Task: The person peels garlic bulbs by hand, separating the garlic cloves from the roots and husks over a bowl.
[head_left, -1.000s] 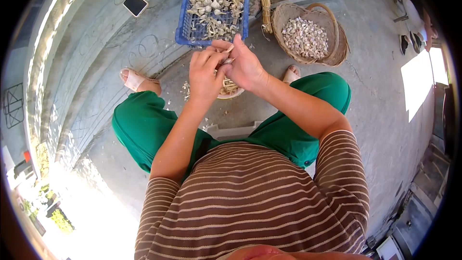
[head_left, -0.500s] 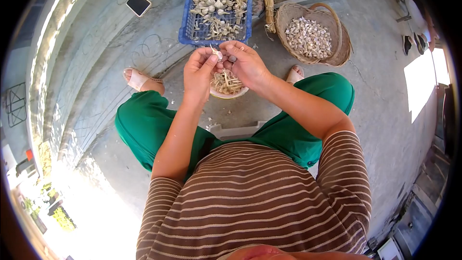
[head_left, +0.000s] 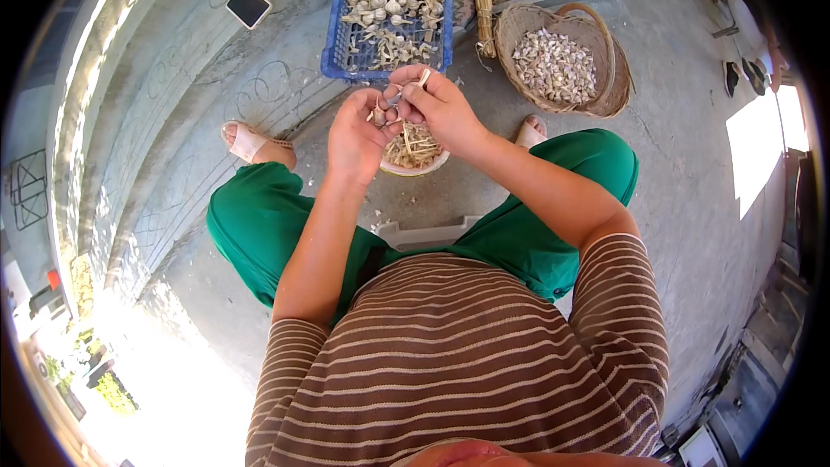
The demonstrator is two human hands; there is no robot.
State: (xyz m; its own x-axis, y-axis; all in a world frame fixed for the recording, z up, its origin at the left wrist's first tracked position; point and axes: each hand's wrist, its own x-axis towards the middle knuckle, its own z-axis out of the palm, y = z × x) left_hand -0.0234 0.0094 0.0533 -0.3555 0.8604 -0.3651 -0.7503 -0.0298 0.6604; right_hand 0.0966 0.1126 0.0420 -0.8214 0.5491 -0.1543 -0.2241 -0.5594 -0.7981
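My left hand [head_left: 356,137] is curled round garlic cloves [head_left: 378,115] that show between thumb and fingers. Close against it, my right hand [head_left: 441,111] pinches a pale dry garlic stem [head_left: 424,77]. The fingertips of both hands nearly meet. Under them stands a pale bowl [head_left: 415,173] with dry stems and skins [head_left: 413,147], partly hidden by my hands. Just beyond is a blue plastic crate [head_left: 330,52] holding whole garlic bulbs [head_left: 393,4] and loose scraps.
A wicker basket [head_left: 624,78] of separated cloves [head_left: 553,67] sits at the right, beside a bundle of dry stalks [head_left: 481,0]. A phone [head_left: 249,6] lies on the step at upper left. Another person's feet [head_left: 745,76] show at the far right.
My left thumb has lifted off the clove, and cloves now rest in the curled fingers. My right hand has turned slightly, with a pale stem now sticking up from its fingers.
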